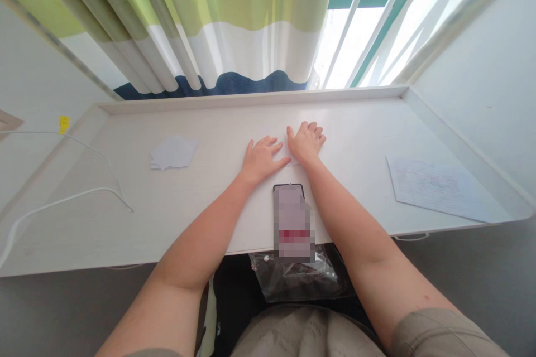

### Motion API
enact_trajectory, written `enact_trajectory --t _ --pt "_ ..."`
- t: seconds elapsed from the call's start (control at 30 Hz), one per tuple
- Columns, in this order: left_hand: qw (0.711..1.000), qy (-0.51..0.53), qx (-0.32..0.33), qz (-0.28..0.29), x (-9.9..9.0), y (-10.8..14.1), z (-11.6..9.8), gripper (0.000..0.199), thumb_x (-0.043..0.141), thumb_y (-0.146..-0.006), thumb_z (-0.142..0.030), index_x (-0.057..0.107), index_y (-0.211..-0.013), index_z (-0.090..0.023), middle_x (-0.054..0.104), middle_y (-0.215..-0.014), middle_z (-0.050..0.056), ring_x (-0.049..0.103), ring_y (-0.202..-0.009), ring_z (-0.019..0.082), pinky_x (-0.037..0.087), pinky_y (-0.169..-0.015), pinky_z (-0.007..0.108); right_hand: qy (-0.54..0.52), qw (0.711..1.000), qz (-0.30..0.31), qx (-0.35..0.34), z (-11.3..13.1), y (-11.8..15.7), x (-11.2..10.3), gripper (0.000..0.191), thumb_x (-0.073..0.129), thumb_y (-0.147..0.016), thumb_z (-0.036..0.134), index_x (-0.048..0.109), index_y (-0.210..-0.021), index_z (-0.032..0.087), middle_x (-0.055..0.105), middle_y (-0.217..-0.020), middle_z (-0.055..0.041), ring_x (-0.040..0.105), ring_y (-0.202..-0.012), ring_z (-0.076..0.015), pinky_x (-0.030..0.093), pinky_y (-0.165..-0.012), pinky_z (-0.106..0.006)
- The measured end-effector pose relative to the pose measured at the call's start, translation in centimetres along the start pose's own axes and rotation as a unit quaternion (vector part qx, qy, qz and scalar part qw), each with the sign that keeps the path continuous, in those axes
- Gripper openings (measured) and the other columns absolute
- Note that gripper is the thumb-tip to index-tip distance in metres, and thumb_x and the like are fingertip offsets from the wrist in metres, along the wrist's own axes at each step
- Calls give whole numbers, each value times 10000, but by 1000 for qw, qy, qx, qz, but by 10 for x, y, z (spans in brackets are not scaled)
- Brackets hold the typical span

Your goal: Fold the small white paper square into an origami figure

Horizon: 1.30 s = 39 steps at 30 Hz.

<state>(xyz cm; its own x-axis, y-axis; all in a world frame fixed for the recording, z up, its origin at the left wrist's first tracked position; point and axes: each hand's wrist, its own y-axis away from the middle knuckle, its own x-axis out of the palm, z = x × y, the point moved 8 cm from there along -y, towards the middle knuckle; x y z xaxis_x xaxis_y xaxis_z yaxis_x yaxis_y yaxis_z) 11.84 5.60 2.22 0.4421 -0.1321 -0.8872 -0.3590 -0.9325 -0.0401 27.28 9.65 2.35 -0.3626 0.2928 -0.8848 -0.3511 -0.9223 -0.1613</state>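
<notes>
My left hand (263,160) lies on the white desk with its fingers spread, its thumb at the lower edge of a small white sheet of paper (293,162). Beside it, my right hand (305,142) rests palm down with the thumb apart from the slightly bent fingers, partly covering the same sheet. Neither hand visibly grips anything; what lies under the palms is hidden. Just below the hands, between my forearms, is a phone (288,212) with a blurred-out screen.
Several loose white paper pieces (173,152) lie in a pile on the left. A lined sheet (435,189) lies at the right. A white cable (84,192) crosses the left side. The desk (218,223) has a raised back rim below a curtain (251,22). Clear plastic (326,279) sits below the front edge.
</notes>
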Motion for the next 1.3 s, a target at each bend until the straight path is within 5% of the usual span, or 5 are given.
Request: enact_trajectory --t 0.27,0.5,0.7,0.9,1.3 --pt "1000 16 6 -8 -2 0 3 605 693 -999 -585 653 -1537 -311 588 -1679 77 447 -1623 348 152 -1397 634 -1 994 63 -88 16 5 -9 319 539 -1026 378 771 -1074 164 699 -1310 -219 611 -1280 -396 482 -1083 -528" --pt "992 64 -49 -94 -11 -4 19 738 929 -793 -488 640 -1400 -184 686 -1473 175 613 -1414 354 467 -1238 479 -149 978 130 -72 11 1 -3 183 642 -874 202 697 -1049 208 770 -1028 -98 709 -961 -277 556 -891 -418" --pt "951 259 -88 -145 -16 -3 35 351 786 -934 -495 748 -1124 -202 820 -1204 117 751 -1191 292 552 -1091 420 -493 852 155 -80 15 -6 3 381 780 -793 432 644 -1095 244 676 -807 36 633 -737 -177 525 -709 -333" --pt "880 449 -88 -124 -8 -5 39 442 826 -865 -610 821 -911 -170 834 -865 72 758 -794 222 560 -716 300 -592 782 176 -82 22 -2 3 633 937 -630 662 718 -1048 240 698 -814 20 667 -794 -189 569 -766 -359" --pt "864 472 -75 -159 -12 -6 42 502 852 -830 -675 821 -880 -177 837 -886 84 749 -797 217 560 -732 312 -552 819 115 -107 32 6 -5 618 754 -774 846 710 -750 230 637 -714 -9 547 -697 -173 476 -637 -320"
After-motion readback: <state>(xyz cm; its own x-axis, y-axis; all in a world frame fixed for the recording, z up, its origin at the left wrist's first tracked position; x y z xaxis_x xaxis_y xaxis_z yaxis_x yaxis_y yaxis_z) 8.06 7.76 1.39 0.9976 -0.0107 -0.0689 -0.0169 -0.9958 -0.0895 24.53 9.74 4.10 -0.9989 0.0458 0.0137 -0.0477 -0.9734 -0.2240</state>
